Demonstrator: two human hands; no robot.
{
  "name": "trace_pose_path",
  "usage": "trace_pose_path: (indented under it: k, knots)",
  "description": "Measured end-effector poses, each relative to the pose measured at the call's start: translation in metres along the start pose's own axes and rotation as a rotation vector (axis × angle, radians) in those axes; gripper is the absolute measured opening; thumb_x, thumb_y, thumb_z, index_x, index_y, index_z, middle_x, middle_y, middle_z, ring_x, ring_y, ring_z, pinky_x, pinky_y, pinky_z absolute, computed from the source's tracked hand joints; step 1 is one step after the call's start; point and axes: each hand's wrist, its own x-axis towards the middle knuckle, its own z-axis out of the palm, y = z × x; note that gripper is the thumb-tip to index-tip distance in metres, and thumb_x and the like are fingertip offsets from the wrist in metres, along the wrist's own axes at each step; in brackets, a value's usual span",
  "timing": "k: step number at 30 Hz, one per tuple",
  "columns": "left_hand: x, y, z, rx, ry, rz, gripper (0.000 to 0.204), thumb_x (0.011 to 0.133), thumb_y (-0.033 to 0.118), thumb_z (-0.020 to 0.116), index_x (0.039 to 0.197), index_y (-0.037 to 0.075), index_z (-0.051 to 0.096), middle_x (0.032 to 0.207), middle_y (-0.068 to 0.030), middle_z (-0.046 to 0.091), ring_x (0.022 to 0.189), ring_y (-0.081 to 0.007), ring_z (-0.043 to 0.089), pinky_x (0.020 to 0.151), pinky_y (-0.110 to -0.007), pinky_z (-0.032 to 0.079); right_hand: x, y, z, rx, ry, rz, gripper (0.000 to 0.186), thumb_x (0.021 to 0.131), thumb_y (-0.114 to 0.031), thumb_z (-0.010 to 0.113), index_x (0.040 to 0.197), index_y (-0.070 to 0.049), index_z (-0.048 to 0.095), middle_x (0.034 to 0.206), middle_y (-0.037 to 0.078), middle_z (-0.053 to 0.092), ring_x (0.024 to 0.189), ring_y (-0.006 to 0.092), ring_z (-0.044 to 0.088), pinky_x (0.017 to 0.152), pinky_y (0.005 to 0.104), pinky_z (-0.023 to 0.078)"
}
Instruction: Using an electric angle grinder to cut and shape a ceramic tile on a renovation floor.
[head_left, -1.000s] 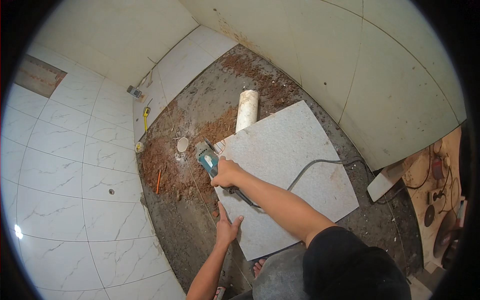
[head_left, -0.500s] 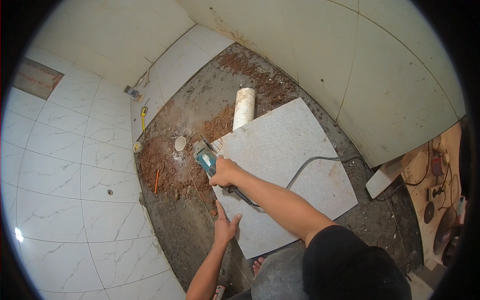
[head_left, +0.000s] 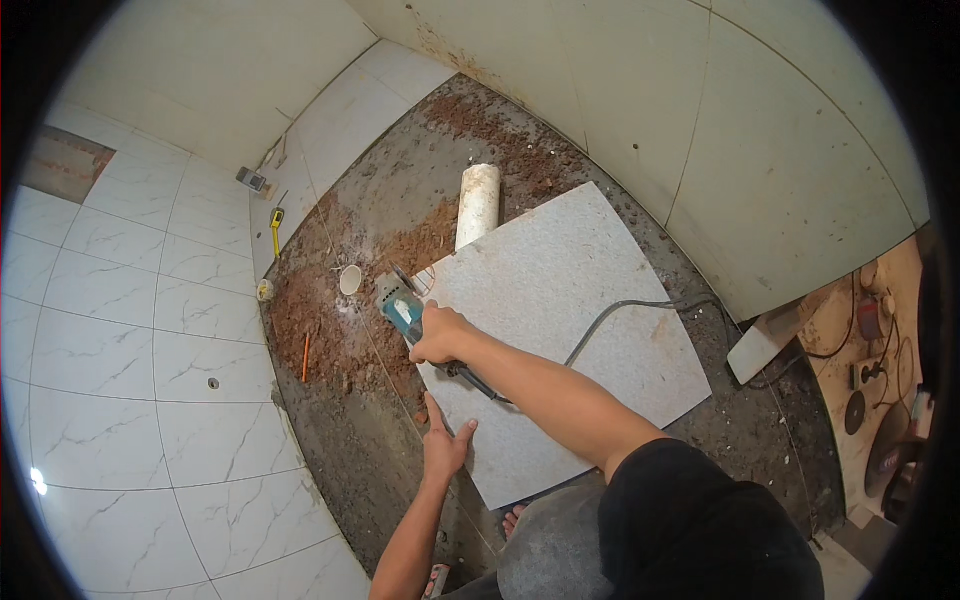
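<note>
R hand (head_left: pixel 442 335) is wrapped tight round a teal grinder (head_left: pixel 401 306), just left of ctr of frame, at the upper-left corner of a big pale tile (head_left: pixel 545 280) lying across the ctr. L hand (head_left: pixel 443 455), lower ctr, is open w/ thumb & fingers spread by the tile's left edge; can't tell if it grips. White pipe (head_left: pixel 479 203) upper ctr, yellow tape measure (head_left: pixel 277 232) upper left, orange stick (head_left: pixel 306 357) mid-left.

The right hand (head_left: pixel 440 334) grips a teal grinder (head_left: pixel 401 305) at a pale tile's (head_left: pixel 560 300) edge, the left hand (head_left: pixel 445 452) beside it.
</note>
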Motion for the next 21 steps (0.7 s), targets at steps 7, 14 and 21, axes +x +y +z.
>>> trace_pose_path:
  k: [7,14,21]
  knots:
    - [0.001,-0.006,0.003,-0.005,0.015,0.003,0.112,0.088,0.036,0.078,0.163,0.003,0.001,0.108,-0.0355,0.068,0.098,-0.0444,0.071,0.085,-0.043,0.054,-0.008,0.001,0.0,-0.01,0.017,0.001,0.089,0.062,-0.032,0.086,0.129,0.013,0.047,0.116,0.031,0.068,0.106,0.0413,0.07,0.091,0.0414,0.058]
    - [-0.001,0.003,0.001,0.01,-0.023,-0.044,0.109,0.089,0.033,0.076,0.163,0.001,0.003,0.108,-0.0354,0.069,0.097,-0.0447,0.071,0.085,-0.043,0.054,-0.017,0.005,-0.002,-0.023,0.012,0.003,0.089,0.063,-0.032,0.087,0.129,0.013,0.047,0.115,0.031,0.069,0.106,0.0414,0.07,0.09,0.0419,0.058]
    - [-0.001,-0.007,0.002,-0.033,0.025,0.055,0.11,0.09,0.037,0.075,0.162,0.001,0.0,0.106,-0.0409,0.066,0.101,-0.0532,0.067,0.088,-0.05,0.054,-0.023,0.005,0.001,-0.044,0.016,-0.02,0.086,0.065,-0.031,0.086,0.127,0.013,0.046,0.111,0.032,0.068,0.104,0.043,0.07,0.089,0.0418,0.058]
